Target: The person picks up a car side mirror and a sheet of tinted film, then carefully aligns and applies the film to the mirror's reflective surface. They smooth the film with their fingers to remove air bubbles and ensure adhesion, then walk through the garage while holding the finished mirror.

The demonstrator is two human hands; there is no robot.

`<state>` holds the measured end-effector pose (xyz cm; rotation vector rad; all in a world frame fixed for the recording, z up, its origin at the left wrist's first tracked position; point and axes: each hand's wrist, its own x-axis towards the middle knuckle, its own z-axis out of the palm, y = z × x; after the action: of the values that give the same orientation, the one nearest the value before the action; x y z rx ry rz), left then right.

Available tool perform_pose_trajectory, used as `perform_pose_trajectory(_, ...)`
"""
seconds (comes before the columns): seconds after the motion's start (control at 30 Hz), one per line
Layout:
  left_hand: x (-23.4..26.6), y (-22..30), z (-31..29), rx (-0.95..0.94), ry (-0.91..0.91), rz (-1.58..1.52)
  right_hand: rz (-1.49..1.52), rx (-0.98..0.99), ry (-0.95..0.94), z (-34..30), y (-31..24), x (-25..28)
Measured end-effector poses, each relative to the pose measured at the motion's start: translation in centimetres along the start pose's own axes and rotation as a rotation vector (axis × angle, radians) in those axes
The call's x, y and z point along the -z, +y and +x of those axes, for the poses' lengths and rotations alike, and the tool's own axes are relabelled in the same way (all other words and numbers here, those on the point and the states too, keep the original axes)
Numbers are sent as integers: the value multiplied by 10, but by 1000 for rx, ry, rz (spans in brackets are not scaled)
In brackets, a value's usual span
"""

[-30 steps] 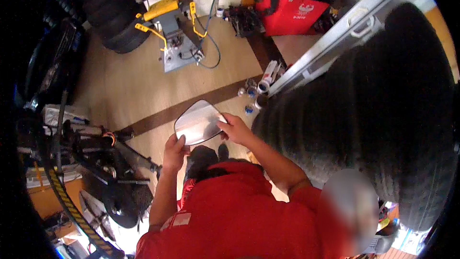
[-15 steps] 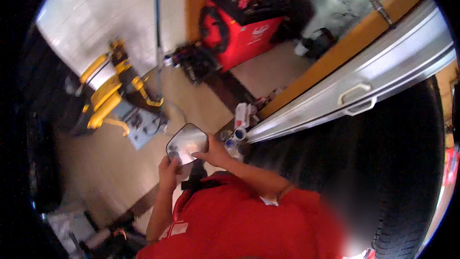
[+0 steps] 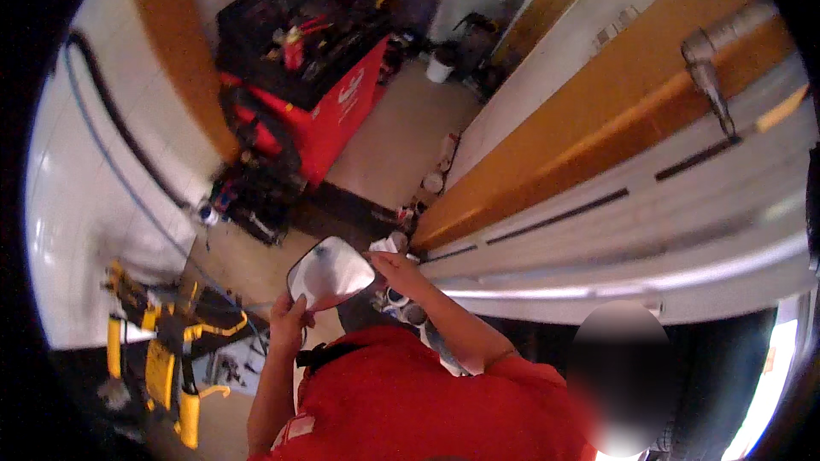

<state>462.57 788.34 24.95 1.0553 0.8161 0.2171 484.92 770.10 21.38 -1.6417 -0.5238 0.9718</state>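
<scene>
In front of my red shirt I hold a mirror (image 3: 329, 275) with rounded corners and a thin dark rim, its bright reflecting face turned up toward me. My left hand (image 3: 290, 320) grips its lower left edge, thumb over the face and fingers underneath. At the opposite edge is my right hand (image 3: 397, 275), its fingers stretched out beside the rim and the thumb off the glass. Whether those fingertips touch the rim is hard to make out.
A red machine (image 3: 342, 119) with a black tool-laden top stands ahead. Yellow-and-black equipment (image 3: 162, 363) is at lower left. Containers (image 3: 401, 294) line the floor by the right-hand wall. A hose (image 3: 141, 205) hangs along the left wall, and a pipe with a valve (image 3: 709, 60) juts out at upper right.
My view has swung to the right, so the red machine and yellow equipment sit further left. My right thumb has come off the mirror's face; my left hand still holds the mirror.
</scene>
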Motion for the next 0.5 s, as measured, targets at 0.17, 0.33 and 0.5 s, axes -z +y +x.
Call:
perform_pose_trajectory(0.17, -24, 79, 92, 59, 44, 52, -371, 65, 396, 116, -87, 105)
perform_pose_trajectory(0.33, -51, 131, 203, 2, -133, 53, -639, 148, 1040, 196, -181, 256)
perform_pose_trajectory(0.5, -102, 184, 299, 10, -226, 87, -768, 423, 1593, 215, -295, 383)
